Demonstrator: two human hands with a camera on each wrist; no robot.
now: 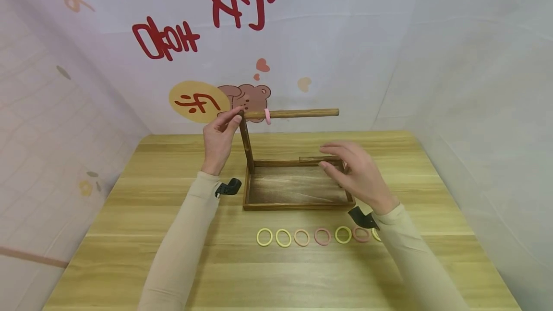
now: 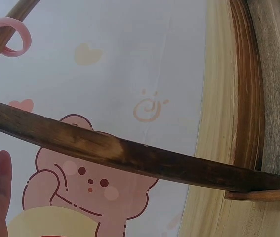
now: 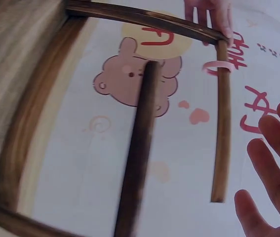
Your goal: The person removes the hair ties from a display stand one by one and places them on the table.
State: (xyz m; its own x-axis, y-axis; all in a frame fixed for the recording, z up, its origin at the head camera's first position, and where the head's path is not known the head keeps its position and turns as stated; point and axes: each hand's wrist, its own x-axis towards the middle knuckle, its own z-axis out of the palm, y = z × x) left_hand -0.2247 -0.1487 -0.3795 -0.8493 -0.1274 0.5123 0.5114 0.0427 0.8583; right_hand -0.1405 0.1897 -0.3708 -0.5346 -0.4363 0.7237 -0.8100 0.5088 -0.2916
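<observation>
A dark wooden stand has a shallow tray base [image 1: 298,206] and an upright post [image 1: 247,143] at its left. From the post's top a wooden rod [image 1: 306,113] runs right to a free end, with one pink ring [image 1: 267,116] around it near the post. My left hand [image 1: 218,145] touches the post's top with extended fingers; in the left wrist view its thumb [image 2: 1,175] stands apart from the post. Over the tray's right side, my right hand [image 1: 356,172] hovers with spread fingers, holding nothing. A second, lower rod [image 3: 142,138] shows in the right wrist view.
Several rings lie in a row before the tray, among them a yellow ring [image 1: 264,237], an orange ring [image 1: 301,237] and a pink ring [image 1: 322,236]. The right forearm partly covers the row's right end. A printed white cloth [image 1: 345,61] hangs behind the wooden table [image 1: 173,263].
</observation>
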